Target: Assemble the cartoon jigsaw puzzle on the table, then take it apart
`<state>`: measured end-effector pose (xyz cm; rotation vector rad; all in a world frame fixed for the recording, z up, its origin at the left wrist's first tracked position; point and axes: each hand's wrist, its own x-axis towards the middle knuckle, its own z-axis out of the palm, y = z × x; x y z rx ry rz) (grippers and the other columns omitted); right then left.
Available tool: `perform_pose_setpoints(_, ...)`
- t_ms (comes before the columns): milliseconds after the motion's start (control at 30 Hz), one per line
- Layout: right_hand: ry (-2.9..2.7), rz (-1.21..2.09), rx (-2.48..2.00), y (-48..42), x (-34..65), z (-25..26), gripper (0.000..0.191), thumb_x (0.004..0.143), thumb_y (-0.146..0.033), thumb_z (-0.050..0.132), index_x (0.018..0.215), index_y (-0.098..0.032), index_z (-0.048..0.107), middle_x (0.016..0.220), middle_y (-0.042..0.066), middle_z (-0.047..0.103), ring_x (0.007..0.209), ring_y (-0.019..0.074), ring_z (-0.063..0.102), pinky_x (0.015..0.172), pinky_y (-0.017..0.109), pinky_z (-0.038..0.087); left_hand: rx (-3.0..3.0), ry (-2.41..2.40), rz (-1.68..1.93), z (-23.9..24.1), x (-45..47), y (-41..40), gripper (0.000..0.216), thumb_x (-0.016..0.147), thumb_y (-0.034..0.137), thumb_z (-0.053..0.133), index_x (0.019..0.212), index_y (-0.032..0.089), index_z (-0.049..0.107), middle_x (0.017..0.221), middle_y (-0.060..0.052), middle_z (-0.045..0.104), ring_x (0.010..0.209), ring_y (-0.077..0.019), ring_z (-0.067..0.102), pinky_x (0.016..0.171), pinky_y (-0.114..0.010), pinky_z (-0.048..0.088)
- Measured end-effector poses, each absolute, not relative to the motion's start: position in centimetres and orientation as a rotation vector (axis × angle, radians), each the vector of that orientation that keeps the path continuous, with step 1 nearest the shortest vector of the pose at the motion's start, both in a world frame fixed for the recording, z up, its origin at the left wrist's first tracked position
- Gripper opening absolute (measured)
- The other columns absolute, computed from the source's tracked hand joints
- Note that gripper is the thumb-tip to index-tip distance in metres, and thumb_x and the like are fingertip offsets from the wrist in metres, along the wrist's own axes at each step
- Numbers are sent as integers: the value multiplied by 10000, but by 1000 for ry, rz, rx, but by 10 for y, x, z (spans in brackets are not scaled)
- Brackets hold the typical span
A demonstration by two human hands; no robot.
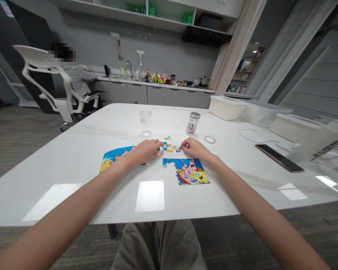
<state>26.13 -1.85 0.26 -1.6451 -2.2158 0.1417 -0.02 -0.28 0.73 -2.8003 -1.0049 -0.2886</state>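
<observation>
Loose jigsaw pieces (169, 149) in blue and yellow lie in a small heap between my hands. My left hand (147, 150) is closed with curled fingers, and a small blue-and-yellow piece (158, 150) shows at its fingertips. On the other side of the heap, my right hand (195, 148) pinches what looks like a blue piece (181, 149). A partly joined jigsaw (192, 171) with a yellow and a pink cartoon figure lies in front, its left part open. Under my left forearm is a colourful picture sheet (112, 157), partly hidden.
A clear jar (145, 123) and a printed can with a silver lid (193, 123) stand behind the pieces, near a round lid (210, 139). A dark phone-like slab (278, 157), a cable and storage boxes (227, 108) are at right. A person sits in a white chair (56, 82) far left.
</observation>
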Motion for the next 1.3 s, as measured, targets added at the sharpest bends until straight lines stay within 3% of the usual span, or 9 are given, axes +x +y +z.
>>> perform_pose_setpoints(133, -2207, 150, -1645, -19, 261, 3, 105, 818, -137, 588, 848, -146, 688, 885, 56, 627, 759, 135, 575, 746, 234, 435, -2781, -973, -318, 6, -1, -1, 311, 862, 137, 433, 1147, 183, 547, 1099, -95, 627, 854, -204, 641, 764, -317, 461)
perform_pose_setpoints(267, -2207, 144, -1653, -19, 261, 3, 139, 820, -138, 593, 920, -146, 689, 888, 53, 624, 766, 136, 572, 755, 236, 436, -2782, -948, -317, 6, -1, -1, 314, 867, 140, 433, 1156, 180, 548, 1091, -102, 598, 834, -201, 628, 740, -312, 458)
perform_pose_setpoints(867, -2223, 163, -1654, -19, 261, 5, 127, 830, -166, 596, 903, -149, 699, 896, 59, 630, 765, 138, 579, 752, 237, 438, -2846, -943, -346, 5, -1, -2, 302, 882, 147, 422, 1148, 178, 561, 1073, -99, 576, 798, -186, 602, 738, -312, 456)
perform_pose_setpoints(1100, -2226, 180, -1661, -18, 262, 3, 123, 822, -172, 604, 902, -156, 695, 890, 51, 628, 772, 137, 574, 731, 228, 429, -3218, -1027, -1062, 33, -11, -4, 208, 867, 267, 512, 1059, 213, 571, 910, -22, 597, 822, -149, 580, 782, -294, 479)
perform_pose_setpoints(1300, -2236, 173, -1660, -22, 260, 5, 140, 817, -148, 593, 912, -146, 695, 891, 54, 635, 757, 135, 566, 733, 230, 424, -3296, -1460, -1702, 62, -35, 0, 357, 709, 304, 719, 1015, 178, 585, 908, -20, 624, 836, -154, 625, 760, -309, 482)
